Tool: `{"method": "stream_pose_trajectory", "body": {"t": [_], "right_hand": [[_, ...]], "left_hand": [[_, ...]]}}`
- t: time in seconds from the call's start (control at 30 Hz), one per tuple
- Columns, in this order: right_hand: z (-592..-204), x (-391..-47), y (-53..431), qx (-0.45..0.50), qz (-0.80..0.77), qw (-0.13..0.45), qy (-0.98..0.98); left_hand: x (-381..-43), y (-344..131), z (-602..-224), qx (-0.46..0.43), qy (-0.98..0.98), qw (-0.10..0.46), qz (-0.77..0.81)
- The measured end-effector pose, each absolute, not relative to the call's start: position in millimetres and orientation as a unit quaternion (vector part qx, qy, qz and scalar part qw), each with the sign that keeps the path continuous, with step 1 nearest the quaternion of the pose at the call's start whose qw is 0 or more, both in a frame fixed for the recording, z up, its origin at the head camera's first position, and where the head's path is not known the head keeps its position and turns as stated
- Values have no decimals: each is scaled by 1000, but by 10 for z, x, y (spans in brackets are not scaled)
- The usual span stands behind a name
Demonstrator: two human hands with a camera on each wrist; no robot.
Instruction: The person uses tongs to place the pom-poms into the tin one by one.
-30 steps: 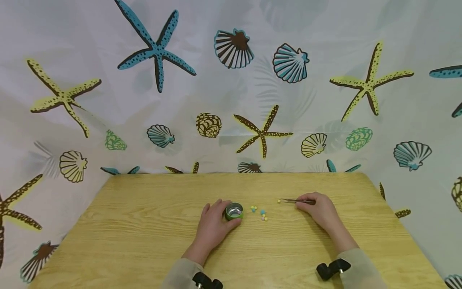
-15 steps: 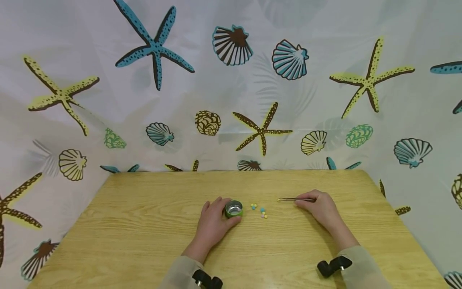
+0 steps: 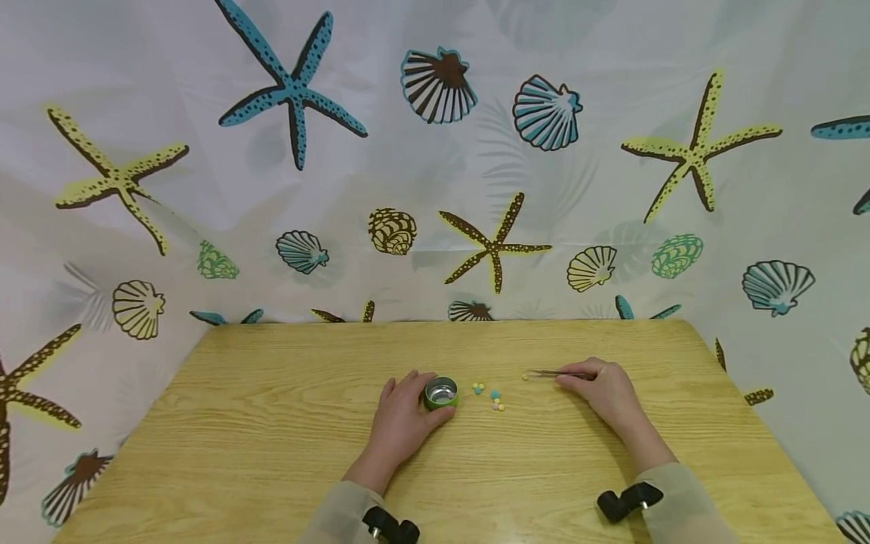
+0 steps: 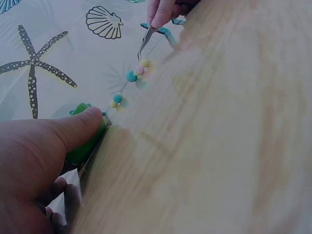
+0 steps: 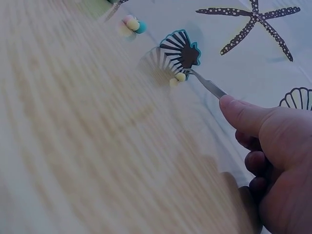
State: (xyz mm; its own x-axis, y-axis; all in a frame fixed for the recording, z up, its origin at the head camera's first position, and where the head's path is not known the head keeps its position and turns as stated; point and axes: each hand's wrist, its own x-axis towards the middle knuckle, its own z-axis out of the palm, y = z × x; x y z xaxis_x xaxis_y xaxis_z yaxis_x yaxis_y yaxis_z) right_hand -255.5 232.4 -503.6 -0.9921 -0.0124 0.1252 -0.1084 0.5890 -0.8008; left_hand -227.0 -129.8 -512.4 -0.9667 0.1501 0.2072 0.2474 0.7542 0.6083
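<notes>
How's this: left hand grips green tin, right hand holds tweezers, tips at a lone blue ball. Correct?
No: the lone ball at the tips of the tweezers is yellow, not blue; the right wrist view shows it. The rest stands: left hand grips green tin, right hand holds tweezers.

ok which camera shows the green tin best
The head view: the green tin shows its open top and silvery inside. Left wrist: only its side, partly behind the left hand. Right wrist: just a blurred green piece at the top edge.

Wrist views are dim; the tabletop (image 5: pixel 87 146) seems blurred.
</notes>
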Motion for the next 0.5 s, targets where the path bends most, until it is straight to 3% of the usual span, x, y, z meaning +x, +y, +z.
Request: {"method": "stream_pose_trajectory", "body": {"t": [0.5], "right_hand": [[-5031,-2552,2343,38,440,57,-895]], "left_hand": [[-2267,-1300,-5125,-105,-935,72,-330]]}}
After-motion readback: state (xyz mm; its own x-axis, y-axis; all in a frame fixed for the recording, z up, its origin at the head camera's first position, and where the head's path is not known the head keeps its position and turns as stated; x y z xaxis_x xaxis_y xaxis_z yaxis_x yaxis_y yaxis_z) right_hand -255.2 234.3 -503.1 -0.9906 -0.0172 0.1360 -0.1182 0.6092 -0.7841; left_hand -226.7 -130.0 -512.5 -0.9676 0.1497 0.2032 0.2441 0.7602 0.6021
